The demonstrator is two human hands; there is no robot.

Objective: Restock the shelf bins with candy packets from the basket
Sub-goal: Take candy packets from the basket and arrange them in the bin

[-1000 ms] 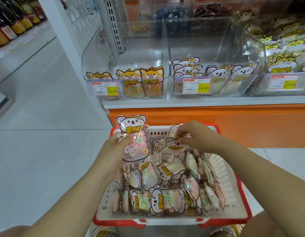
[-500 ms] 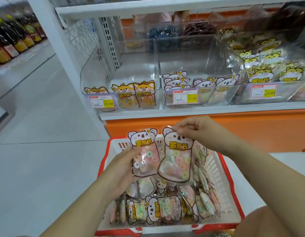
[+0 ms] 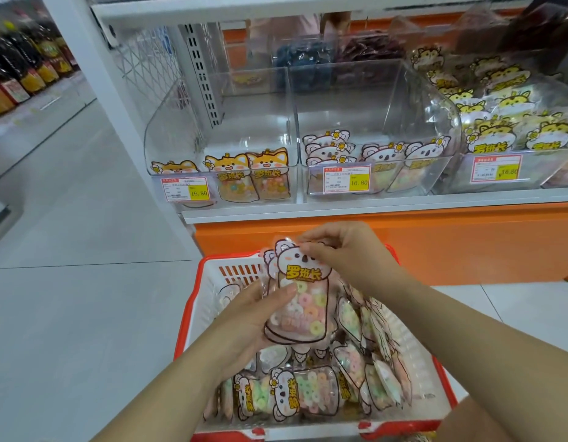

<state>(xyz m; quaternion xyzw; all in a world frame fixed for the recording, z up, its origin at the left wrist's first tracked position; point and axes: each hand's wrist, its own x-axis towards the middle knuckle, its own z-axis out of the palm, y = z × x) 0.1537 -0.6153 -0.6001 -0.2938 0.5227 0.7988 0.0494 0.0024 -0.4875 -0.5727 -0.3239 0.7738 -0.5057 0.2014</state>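
Two koala-shaped candy packets (image 3: 303, 301) with pastel rings are stacked one over the other above the red and white basket (image 3: 209, 282). My left hand (image 3: 254, 317) grips their lower left side, thumb on the front. My right hand (image 3: 343, 253) pinches the top edge of the front packet. Several more koala packets (image 3: 308, 393) lie in the basket below. On the shelf, the middle clear bin (image 3: 372, 129) holds a few koala packets along its front wall.
The left clear bin (image 3: 225, 135) holds three fox packets. A right bin (image 3: 512, 122) is piled with yellow tiger packets. Price tags hang on each bin front. An orange shelf base (image 3: 435, 244) stands behind the basket. Grey floor tiles and bottle shelves lie to the left.
My right hand has brought its koala packet leftwards over the one in my left hand, so the two now overlap. The view has tilted up toward the shelf.
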